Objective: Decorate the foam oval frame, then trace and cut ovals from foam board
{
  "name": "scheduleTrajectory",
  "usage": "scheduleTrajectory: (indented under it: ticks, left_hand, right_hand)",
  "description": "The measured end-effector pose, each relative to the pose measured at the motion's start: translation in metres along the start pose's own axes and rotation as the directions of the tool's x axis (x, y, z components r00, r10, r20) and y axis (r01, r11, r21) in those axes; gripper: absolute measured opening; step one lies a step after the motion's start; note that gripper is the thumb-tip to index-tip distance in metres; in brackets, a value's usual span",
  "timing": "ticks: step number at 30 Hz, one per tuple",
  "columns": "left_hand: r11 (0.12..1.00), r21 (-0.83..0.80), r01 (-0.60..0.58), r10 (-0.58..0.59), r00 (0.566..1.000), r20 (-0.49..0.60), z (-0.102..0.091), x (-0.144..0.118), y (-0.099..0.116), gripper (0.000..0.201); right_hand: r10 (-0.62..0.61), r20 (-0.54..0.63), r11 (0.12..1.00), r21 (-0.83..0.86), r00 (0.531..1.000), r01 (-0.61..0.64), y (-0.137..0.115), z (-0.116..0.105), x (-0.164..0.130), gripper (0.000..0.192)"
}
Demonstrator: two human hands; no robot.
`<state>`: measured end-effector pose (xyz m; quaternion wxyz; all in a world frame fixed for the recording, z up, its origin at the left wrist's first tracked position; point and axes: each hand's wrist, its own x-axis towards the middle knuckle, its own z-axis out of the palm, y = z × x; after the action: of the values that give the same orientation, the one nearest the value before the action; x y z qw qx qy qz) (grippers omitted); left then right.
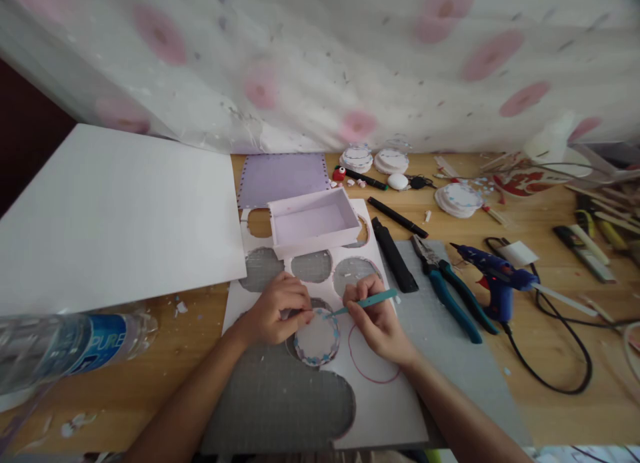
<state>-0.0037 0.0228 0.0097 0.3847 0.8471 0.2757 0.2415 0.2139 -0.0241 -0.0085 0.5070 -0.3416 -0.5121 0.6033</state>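
Observation:
A round white disc (317, 337) edged with small blue and pinkish bits lies over a cut-out white sheet (395, 409). At its upper left rim my left hand (280, 309) is closed, thumb and fingertips pinched on the edge. My right hand (374, 319) is closed around a slim teal pointed tool (373, 299); whether it is tweezers or a craft knife I cannot tell. The tool's tip meets the disc's upper right rim. A pink circle outline (374, 376) is partly under my right hand.
Beyond my hands stands a lilac open box (315, 223). Right of them lie a black marker (397, 217), blue-handled pliers (453, 293) and a blue glue gun (493, 276) with its cord. A water bottle (75, 343) and white board (120, 223) occupy the left.

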Motion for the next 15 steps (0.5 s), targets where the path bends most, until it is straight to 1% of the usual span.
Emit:
scheduleTrajectory:
  ticks: [15]
  left_hand:
    - [1.000,0.027,-0.006,0.006,1.000,-0.003,-0.0003,0.0010,0.0007,0.029]
  right_hand:
    - [-0.003,-0.039,0.998,-0.059,0.999,0.001,-0.0017,0.0017,0.0004,0.020]
